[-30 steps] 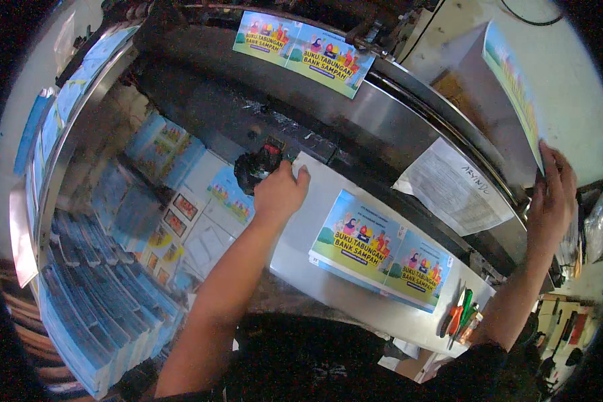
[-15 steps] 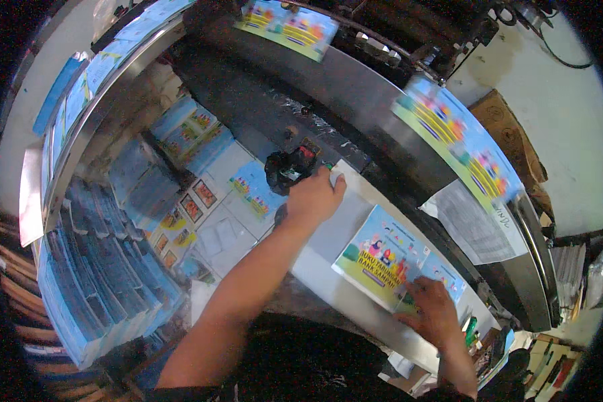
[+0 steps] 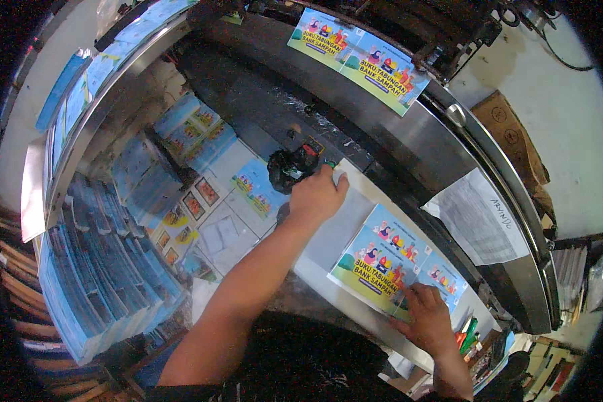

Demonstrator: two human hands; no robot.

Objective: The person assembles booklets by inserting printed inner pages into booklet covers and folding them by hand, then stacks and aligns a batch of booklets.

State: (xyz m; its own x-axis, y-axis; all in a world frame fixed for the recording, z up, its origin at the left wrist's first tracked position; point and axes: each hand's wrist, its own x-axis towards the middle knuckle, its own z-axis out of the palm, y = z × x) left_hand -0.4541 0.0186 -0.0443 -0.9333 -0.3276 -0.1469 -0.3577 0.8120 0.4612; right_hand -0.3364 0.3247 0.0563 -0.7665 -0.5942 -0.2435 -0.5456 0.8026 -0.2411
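Note:
At the far end of a narrow pale table (image 3: 345, 221), my left hand (image 3: 318, 199) rests on the corner, thumb spread from the fingers; some fingertips are hidden. A black crumpled bundle (image 3: 285, 173), perhaps plastic, lies just beside it. My right hand (image 3: 427, 320) lies on the near edge of colourful printed cover sheets (image 3: 382, 258), light blue with cartoon figures, its fingers slightly bent and apart. These sheets lie on the table and partly overlap. Another printed cover sheet (image 3: 357, 61) lies on the curved metal machine bed (image 3: 442, 134) beyond.
A white paper (image 3: 479, 218) with handwriting hangs on the machine's side. Tall stacks of blue booklets (image 3: 110, 275) stand at left, near a printed sheet (image 3: 259, 187) on a lower surface. Pens and green-handled tools (image 3: 471, 331) sit at the table's right end. Brown cardboard (image 3: 512, 137) leans on the wall.
The printed sheet on the machine bed has slid up and to the left, and the one ahead of it is almost out of view. Both my hands have stayed nearly in place.

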